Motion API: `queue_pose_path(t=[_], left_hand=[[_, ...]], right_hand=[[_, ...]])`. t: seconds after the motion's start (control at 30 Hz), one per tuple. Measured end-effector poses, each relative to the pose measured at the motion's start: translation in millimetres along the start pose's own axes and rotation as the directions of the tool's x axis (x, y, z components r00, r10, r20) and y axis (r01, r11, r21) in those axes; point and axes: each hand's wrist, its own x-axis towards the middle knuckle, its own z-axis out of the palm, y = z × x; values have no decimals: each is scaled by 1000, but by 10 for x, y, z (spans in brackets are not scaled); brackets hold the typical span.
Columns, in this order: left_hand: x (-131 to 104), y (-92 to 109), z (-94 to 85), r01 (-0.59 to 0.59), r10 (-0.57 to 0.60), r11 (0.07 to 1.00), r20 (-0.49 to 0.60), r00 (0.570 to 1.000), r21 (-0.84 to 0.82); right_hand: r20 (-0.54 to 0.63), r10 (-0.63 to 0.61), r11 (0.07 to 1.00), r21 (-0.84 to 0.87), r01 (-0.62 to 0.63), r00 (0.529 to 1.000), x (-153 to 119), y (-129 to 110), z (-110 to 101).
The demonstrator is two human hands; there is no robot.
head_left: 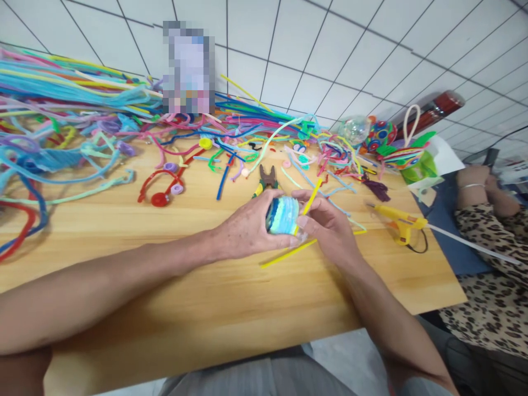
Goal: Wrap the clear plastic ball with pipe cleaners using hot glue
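One fuzzy blue-green cylinder (285,215) fills the left hand (247,228), seemingly steadied; the right hand (330,225) pinches a thin yellow fuzzy stem (312,197).

Bare forearms (144,280), grey clothes (264,379).
Clothes at 6 o'clock: plain, soft folds, garment type unclear. Sm. area of greyish cloth (421,386) approx. 5 o'clock, poss. sleeve hem. L hand (243,228), just off ctr. twd. 8 o'clock: bare, few sm. specks on back. R hand (330,220), twd. 3 o'clock: bare too.
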Motion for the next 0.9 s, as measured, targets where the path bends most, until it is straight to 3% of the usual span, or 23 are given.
queue_pose_path(t=[0.47, 0.9], left_hand=[[32, -209, 77, -321, 326, 945, -91, 941, 65], [28, -295, 85, -379, 385, 921, -67, 920, 95]], right_hand=[[-22, -47, 999, 7, 47, 999, 13, -16, -25], [-22, -49, 999, 0, 49, 999, -4, 26, -9]])
